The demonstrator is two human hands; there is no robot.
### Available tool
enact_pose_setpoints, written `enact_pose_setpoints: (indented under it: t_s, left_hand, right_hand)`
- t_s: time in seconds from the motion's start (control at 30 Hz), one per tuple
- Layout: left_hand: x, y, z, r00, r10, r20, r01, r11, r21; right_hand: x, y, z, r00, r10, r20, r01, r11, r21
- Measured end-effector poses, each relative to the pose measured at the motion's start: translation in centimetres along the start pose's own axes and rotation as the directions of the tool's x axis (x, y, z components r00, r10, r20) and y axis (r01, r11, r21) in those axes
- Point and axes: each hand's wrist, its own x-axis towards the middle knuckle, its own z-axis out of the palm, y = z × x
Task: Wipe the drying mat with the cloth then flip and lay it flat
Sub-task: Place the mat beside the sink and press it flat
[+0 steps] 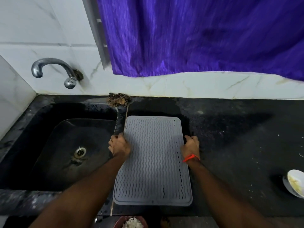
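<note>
Drying mat (153, 162) between left hand (119, 145) and right hand (190, 146), side edges in each grip.

The drying mat (153, 160) looks like matt grey rubbery silicone, ribbed with raised wavy lines inside a smooth border. The countertop (238, 145) is dark speckled stone, dull and dusty. The sink (49, 137) is black with a wet sheen. The tap (54, 69) is shiny metal, the wall tiles (41, 30) are glossy marbled white, and the curtain (197, 35) is sheeny purple cloth.
</note>
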Motion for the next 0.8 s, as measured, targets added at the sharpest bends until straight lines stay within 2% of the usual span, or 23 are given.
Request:
enact_pose_setpoints:
  t_s: [0.13,0.27,0.4,0.53,0.63,0.73,0.8]
  left_hand:
    - [-1.2,-1.2,-0.1,1.0,0.007,0.004,-0.007,0.997,-0.079]
    - [-2.1,-2.3,-0.8,0.999,0.019,-0.028,-0.023,0.992,-0.123]
    - [-4.2,-4.1,-1.2,0.996,0.095,0.005,-0.093,0.989,-0.117]
    - [-5.8,-5.0,-1.4,0.988,0.151,0.028,-0.147,0.984,-0.099]
    - [-6.7,-5.6,-1.1,0.978,0.204,0.051,-0.2,0.977,-0.072]
    - [-7.1,-5.9,-0.8,0.973,0.222,0.058,-0.218,0.974,-0.068]
    - [-7.2,-5.7,-1.1,0.982,0.18,0.06,-0.174,0.98,-0.095]
  right_hand:
    - [-1.7,0.1,-0.1,0.996,-0.048,0.075,0.046,0.999,0.024]
    - [-2.8,0.3,-1.3,1.0,0.006,0.0,-0.006,0.995,0.098]
    - [-5.5,1.6,-0.9,0.989,-0.131,0.073,0.134,0.99,-0.038]
    - [-8.3,2.8,-0.8,0.983,-0.186,0.0,0.185,0.978,-0.094]
    - [-10.3,4.2,0.1,0.965,-0.262,0.025,0.262,0.949,-0.172]
    - [-11.0,4.0,0.4,0.966,-0.249,0.071,0.258,0.949,-0.183]
    - [-11.0,3.7,0.0,0.969,-0.231,0.088,0.243,0.957,-0.158]
